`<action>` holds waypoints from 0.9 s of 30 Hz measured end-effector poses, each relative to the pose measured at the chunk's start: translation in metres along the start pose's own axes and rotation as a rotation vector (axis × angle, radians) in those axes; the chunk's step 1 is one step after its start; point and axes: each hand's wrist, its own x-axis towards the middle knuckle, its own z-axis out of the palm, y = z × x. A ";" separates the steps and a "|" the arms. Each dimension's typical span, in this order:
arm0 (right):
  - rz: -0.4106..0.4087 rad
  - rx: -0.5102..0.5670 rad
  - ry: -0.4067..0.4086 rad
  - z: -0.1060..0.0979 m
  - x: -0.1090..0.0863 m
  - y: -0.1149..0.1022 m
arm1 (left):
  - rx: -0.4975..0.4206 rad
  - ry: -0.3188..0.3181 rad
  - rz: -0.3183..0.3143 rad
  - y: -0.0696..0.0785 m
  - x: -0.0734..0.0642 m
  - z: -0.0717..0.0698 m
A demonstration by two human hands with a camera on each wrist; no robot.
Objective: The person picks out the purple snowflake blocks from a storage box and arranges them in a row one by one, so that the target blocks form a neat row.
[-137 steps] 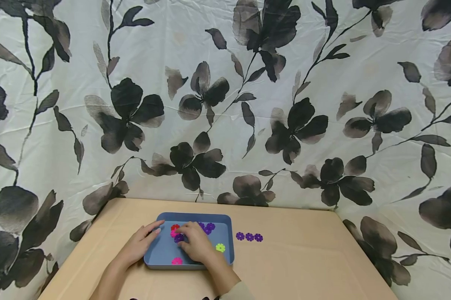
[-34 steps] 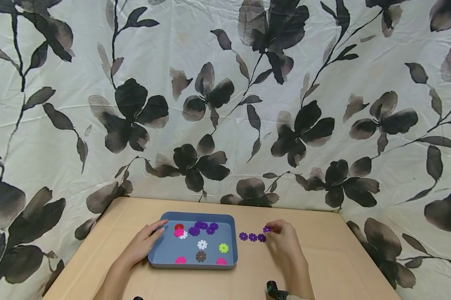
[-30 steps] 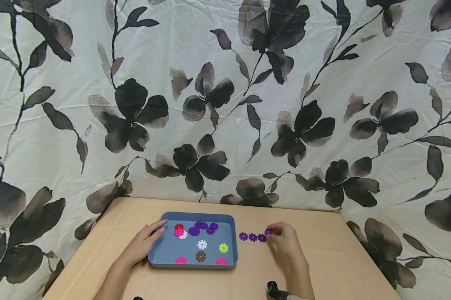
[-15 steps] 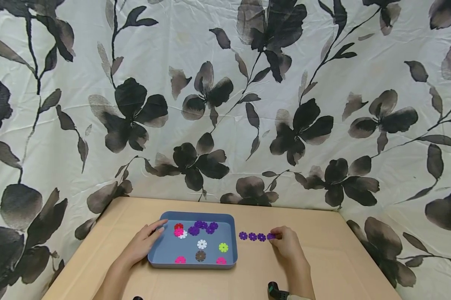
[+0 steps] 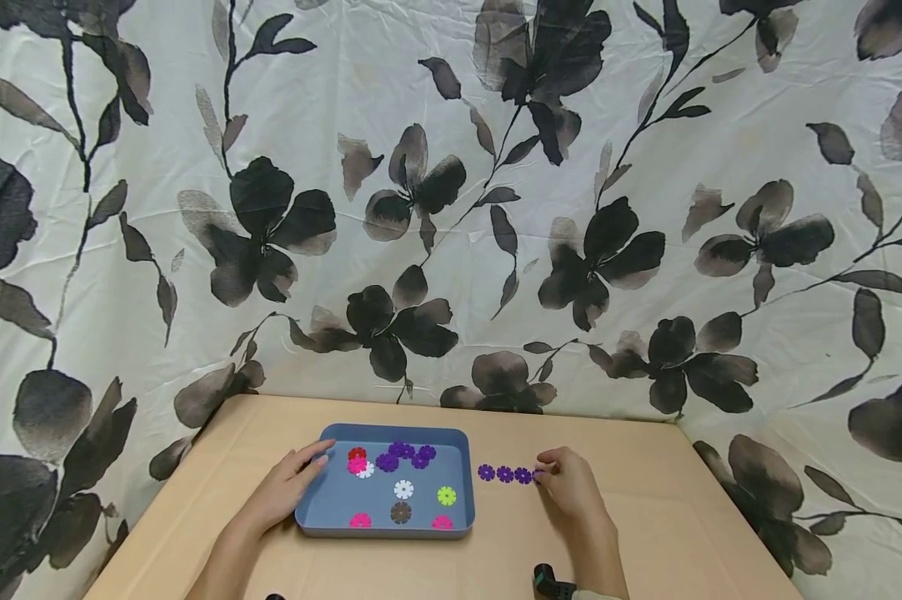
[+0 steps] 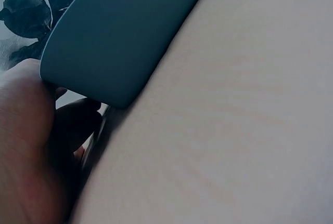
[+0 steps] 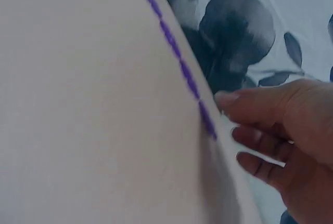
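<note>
Outside the tray, several purple snowflake-shaped discs (image 5: 505, 474) lie in a left-to-right row on the table. My right hand (image 5: 573, 485) is at the right end of this row, its fingertips partly covering the last purple disc (image 7: 207, 120) in the head view. In the right wrist view that disc lies flat in line with the others, and a gap shows between it and the thumb and fingers. My left hand (image 5: 282, 493) rests with relaxed fingers at the left rim of the blue tray (image 5: 385, 532); its thumb and fingers reach the tray's corner in the left wrist view.
Inside the tray are a cluster of purple discs (image 5: 406, 453), a red disc (image 5: 357, 454), white, pink and brown discs, and a yellow-green disc (image 5: 447, 496). The tan table (image 5: 668, 517) ends at a floral cloth (image 5: 496, 208) behind.
My right hand has gone from inside the tray to the row's right end, bringing one purple disc, which it has set in line and let go. My left hand stays at the tray.
</note>
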 end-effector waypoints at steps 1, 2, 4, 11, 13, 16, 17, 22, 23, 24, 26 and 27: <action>-0.017 0.016 0.018 0.000 0.002 -0.004 | -0.002 0.000 -0.001 0.000 0.000 0.000; -0.044 0.030 0.040 0.001 0.003 -0.007 | -0.002 0.001 -0.003 0.001 0.000 0.001; -0.117 0.077 0.085 0.003 0.007 -0.015 | -0.005 0.002 -0.006 0.001 0.000 0.002; -0.239 0.217 0.170 0.017 0.019 -0.040 | -0.007 0.011 -0.005 0.002 0.002 0.004; -0.256 0.239 0.178 0.024 0.021 -0.047 | -0.004 0.010 -0.007 0.003 0.003 0.004; -0.296 0.246 0.153 0.037 0.022 -0.061 | -0.001 0.014 -0.012 0.003 0.003 0.004; -0.301 0.251 0.133 0.041 0.022 -0.066 | 0.001 0.016 -0.012 0.003 0.003 0.004; -0.306 0.251 0.019 0.063 0.019 -0.088 | 0.003 0.021 -0.013 0.003 0.003 0.004; -0.305 0.250 0.002 0.066 0.019 -0.091 | 0.003 0.020 -0.013 0.003 0.003 0.004; -0.308 0.246 -0.012 0.070 0.019 -0.094 | 0.002 0.020 -0.014 0.003 0.003 0.004; -0.315 0.241 -0.030 0.076 0.018 -0.099 | -0.001 0.019 -0.014 0.003 0.003 0.005; -0.323 0.239 -0.038 0.079 0.017 -0.102 | -0.002 0.020 -0.012 0.003 0.003 0.004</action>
